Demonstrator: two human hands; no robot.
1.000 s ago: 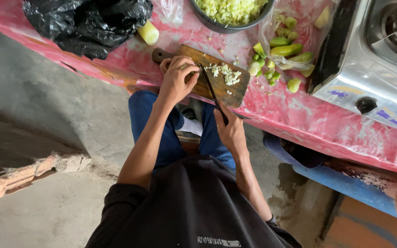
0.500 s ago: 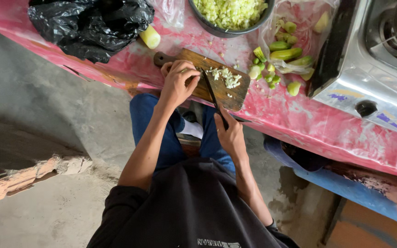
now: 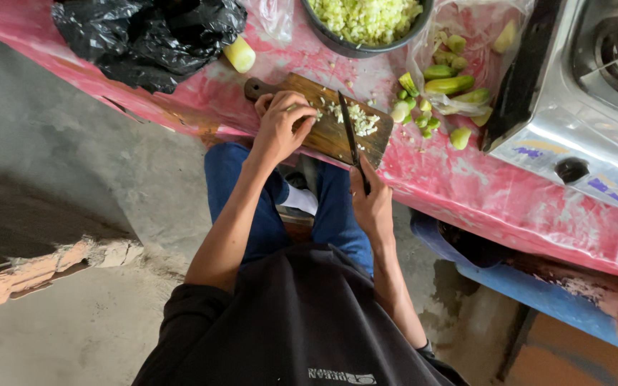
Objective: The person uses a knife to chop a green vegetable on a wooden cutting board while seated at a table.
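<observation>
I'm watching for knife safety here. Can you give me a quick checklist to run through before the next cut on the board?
1. Knife gripped by the right hand: ok, the hand is closed round the handle and the blade lies over the board.
2. Left hand fingers curled on the board: ok, and apart from the blade.
3. Cutting board fully on the pink table: not ok, its near edge sits at the table's edge.
4. Chopped bits gathered by the blade: ok.
5. Blade edge sharp and clean: cannot tell.
6. Green vegetable pieces within reach: ok, just beside the board.
</observation>
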